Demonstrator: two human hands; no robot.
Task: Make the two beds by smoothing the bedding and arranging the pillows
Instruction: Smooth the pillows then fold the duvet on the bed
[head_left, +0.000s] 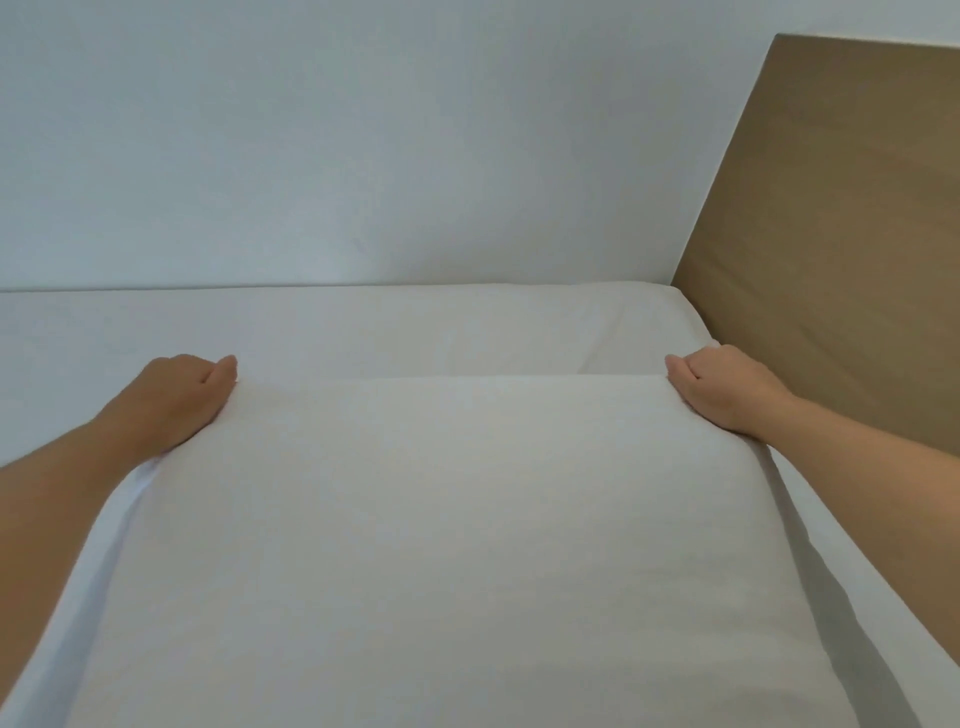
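A large white pillow (441, 545) fills the lower middle of the view, held out in front of me above the bed. My left hand (179, 397) grips its far left corner, fingers curled over the edge. My right hand (722, 387) grips the far right corner the same way. Beyond the pillow lies the white sheet of the bed (363, 322), smooth with a few soft creases near the head end.
A brown wooden headboard (841, 234) stands at the right, close to my right hand. A plain pale wall (363, 145) runs along the far side of the bed.
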